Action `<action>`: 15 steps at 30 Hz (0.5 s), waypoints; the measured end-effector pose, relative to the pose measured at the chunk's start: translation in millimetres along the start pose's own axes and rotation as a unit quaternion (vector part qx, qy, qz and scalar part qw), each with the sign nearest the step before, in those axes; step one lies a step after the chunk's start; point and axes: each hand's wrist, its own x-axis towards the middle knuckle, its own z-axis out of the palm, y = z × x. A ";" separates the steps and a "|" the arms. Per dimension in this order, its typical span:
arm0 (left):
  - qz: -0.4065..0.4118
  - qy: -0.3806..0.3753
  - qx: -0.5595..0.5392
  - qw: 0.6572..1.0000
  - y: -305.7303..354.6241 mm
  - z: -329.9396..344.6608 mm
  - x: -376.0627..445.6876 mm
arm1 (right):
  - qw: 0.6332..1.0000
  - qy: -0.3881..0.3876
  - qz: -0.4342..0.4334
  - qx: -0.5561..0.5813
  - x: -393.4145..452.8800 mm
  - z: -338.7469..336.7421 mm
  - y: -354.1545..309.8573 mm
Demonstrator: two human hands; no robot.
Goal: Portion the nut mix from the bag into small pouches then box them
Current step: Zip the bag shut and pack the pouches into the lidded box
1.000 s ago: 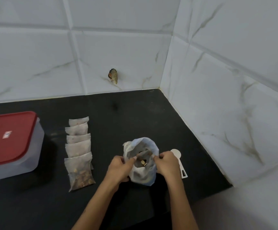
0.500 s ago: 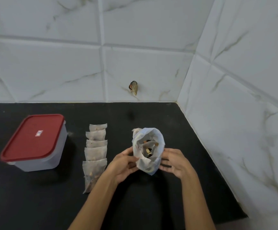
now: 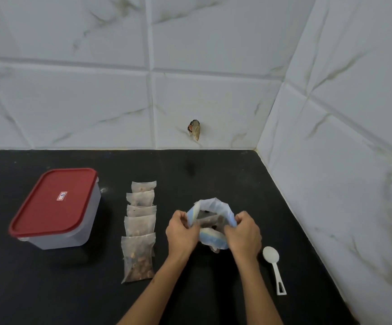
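The white and blue nut mix bag [image 3: 213, 208] stands open on the black counter, nuts visible inside. My left hand [image 3: 181, 231] grips its left rim and my right hand [image 3: 244, 233] grips its right rim, fingers curled over the rolled edge. To the left lies a row of several filled translucent pouches [image 3: 140, 228], overlapping in a column. Further left stands a clear plastic box with a red lid [image 3: 54, 205], lid on.
A white plastic scoop [image 3: 273, 266] lies on the counter right of my right hand. White marble-tile walls close the back and right sides. A small dark object [image 3: 194, 132] sticks to the back wall above the counter [image 3: 213, 172].
Both hands moved from the bag's sides up to its rim and curled over it, and the bag sits lower on the counter. The camera view shifted, bringing the scoop back into sight.
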 end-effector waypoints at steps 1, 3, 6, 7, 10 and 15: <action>-0.005 -0.007 -0.016 1.000 0.7 0.5 -1.4 | 1.000 -0.013 0.006 0.015 -0.5 1.5 -0.7; -0.068 -0.045 -0.097 0.992 6.6 0.3 -6.3 | 0.991 -0.085 0.069 0.074 2.2 1.1 -2.6; -0.173 -0.117 -0.218 0.953 17.8 -3.7 -9.9 | 0.945 -0.216 0.170 0.178 6.2 -3.6 -5.7; -0.197 -0.143 -0.254 0.936 22.3 -6.5 -10.8 | 0.928 -0.245 0.192 0.205 7.0 -5.5 -6.4; -0.210 -0.177 -0.275 0.921 27.2 -12.6 -8.3 | 0.886 -0.291 0.216 0.290 7.5 -14.1 -4.1; -0.200 -0.136 -0.230 0.943 25.9 -14.7 1.0 | 0.897 -0.261 0.168 0.314 -1.9 -20.4 -6.2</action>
